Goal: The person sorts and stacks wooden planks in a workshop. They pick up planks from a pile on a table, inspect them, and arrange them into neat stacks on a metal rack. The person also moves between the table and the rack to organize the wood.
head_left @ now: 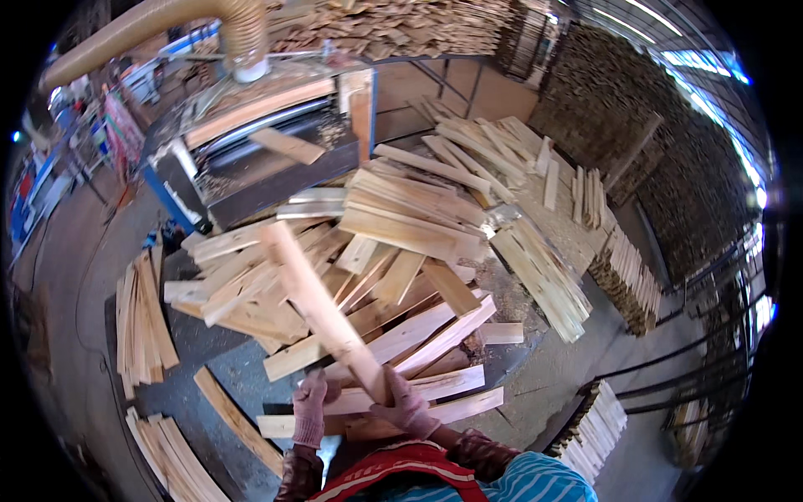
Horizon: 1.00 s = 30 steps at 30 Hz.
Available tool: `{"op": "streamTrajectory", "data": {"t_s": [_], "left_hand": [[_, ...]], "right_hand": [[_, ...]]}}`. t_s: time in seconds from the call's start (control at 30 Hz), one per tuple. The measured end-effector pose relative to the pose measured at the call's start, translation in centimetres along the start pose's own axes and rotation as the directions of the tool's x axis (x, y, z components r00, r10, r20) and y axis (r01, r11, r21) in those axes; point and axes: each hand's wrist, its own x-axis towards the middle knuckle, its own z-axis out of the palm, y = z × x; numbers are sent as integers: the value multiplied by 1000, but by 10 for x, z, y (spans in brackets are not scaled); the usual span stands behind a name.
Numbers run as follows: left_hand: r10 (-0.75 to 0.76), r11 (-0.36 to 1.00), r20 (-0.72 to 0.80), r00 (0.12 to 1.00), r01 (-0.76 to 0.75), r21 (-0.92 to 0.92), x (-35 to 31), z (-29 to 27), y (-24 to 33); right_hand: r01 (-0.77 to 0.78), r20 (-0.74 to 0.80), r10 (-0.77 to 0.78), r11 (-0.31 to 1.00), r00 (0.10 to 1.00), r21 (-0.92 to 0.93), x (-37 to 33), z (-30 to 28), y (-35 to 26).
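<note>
My right hand (408, 405), in a pinkish knit glove, grips the near end of a long pale wooden board (322, 314). The board slants up and away to the left, its far end raised over a heap of loose boards (410, 217). My left hand (309, 408), gloved the same way, is to the left of the board's near end, apart from it. Its fingers are curled in, and no board shows in them. Several boards (452, 383) lie on the dark metal table (238, 368) just beyond my hands.
Beyond the heap stands a planer-like machine (276, 167) with a board (287, 145) at its opening and a thick hose (150, 29) above. Stacked boards (146, 322) lie along the table's left side. More stacks stand right (627, 280) and lower right (592, 431), near dark rails (644, 364).
</note>
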Motion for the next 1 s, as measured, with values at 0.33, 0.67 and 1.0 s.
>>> {"op": "streamTrajectory", "data": {"t_s": [0.33,0.67,1.0], "left_hand": [[-244,966,-107,964,232,-110,-6,-110,-87],[-214,942,-275,937,272,197,-81,-115,-85],[-701,709,-135,701,664,-238,-105,-95,-81]], "right_hand": [[-147,-571,7,969,821,-199,97,-222,90],[448,-419,-335,870,844,205,289,-287,-12],[376,529,-83,795,844,-476,-2,-61,70]]}}
